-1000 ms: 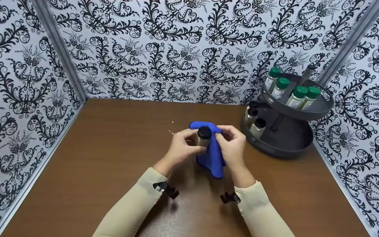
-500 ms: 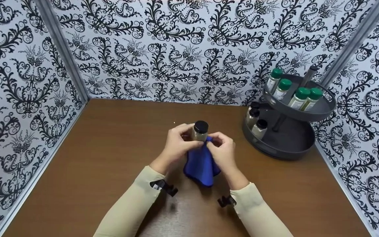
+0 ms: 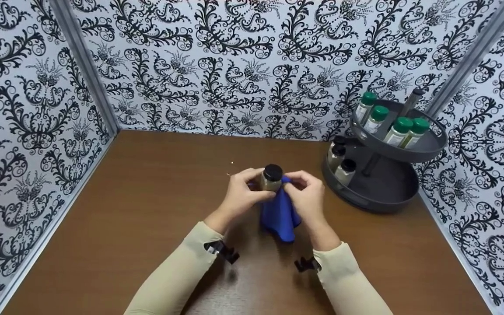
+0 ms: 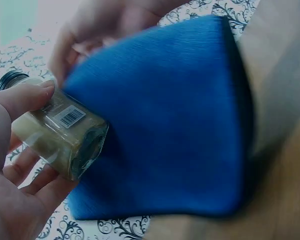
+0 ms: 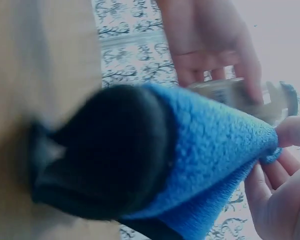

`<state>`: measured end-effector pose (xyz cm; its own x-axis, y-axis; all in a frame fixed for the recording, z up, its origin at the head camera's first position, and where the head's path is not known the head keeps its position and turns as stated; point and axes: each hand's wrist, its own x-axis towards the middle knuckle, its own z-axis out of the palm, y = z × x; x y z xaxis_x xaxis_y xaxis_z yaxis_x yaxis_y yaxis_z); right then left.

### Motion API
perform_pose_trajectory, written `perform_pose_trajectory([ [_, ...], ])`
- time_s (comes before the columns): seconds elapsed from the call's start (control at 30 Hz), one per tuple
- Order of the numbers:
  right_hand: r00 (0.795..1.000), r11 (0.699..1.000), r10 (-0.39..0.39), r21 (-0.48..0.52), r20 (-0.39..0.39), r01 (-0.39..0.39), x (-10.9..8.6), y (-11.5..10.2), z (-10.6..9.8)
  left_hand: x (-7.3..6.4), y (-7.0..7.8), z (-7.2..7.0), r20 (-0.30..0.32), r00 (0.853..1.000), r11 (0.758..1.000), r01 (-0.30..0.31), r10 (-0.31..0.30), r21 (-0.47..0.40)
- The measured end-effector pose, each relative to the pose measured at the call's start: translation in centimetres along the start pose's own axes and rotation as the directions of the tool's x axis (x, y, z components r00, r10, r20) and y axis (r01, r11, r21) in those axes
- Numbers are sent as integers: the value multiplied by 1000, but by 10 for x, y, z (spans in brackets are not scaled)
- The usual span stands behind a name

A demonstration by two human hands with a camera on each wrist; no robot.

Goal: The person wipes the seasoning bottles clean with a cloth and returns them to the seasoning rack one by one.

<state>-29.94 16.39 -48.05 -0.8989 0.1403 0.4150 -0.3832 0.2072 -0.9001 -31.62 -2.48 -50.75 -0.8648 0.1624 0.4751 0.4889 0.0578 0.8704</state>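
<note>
My left hand (image 3: 241, 192) grips a square glass spice jar (image 4: 60, 125) with a black lid (image 3: 273, 172), its thumb on one side and fingers on the other. A barcode label (image 4: 70, 116) shows on the jar, which holds a pale tan filling. Beside it my right hand (image 3: 308, 194) pinches the top edge of a blue cloth (image 3: 279, 214) between thumb and fingers. The cloth (image 5: 210, 145) hangs down in folds with a dark border, close against the jar, above the table.
On the right stands a grey two-tier round rack (image 3: 383, 205). Several green-capped jars (image 3: 398, 131) are on its upper tier, and black-capped jars (image 3: 346, 171) on the lower. Pale specks (image 3: 232, 162) lie on the brown table (image 3: 155, 188) before patterned walls (image 3: 234, 65).
Both hands, with jar and cloth, shifted left and then back right. The cloth went from lying up behind the jar to hanging below it.
</note>
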Motion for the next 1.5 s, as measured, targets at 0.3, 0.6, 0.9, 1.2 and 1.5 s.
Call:
perform_pose_trajectory([
  [0.3,997,988,-60,138,-46,65,3,-11,-11,-6,-6,9,62,995,995,78,-75,-58],
  [0.6,1000,1000,-9,-2,18,9,4,-4,-5,-4,-6,5,31,999,996,43,-41,-80],
  [0.9,977,981,101,-182,188,-66,5,19,0,-3,1,0,-12,1000,998,17,-18,-64],
  [1.2,975,987,143,-102,171,-127,9,18,-2,-1,1,3,-9,1000,997,27,-28,-75],
  [1.5,997,973,66,220,27,-71,5,-10,-10,0,-3,3,23,999,998,41,-40,-40],
])
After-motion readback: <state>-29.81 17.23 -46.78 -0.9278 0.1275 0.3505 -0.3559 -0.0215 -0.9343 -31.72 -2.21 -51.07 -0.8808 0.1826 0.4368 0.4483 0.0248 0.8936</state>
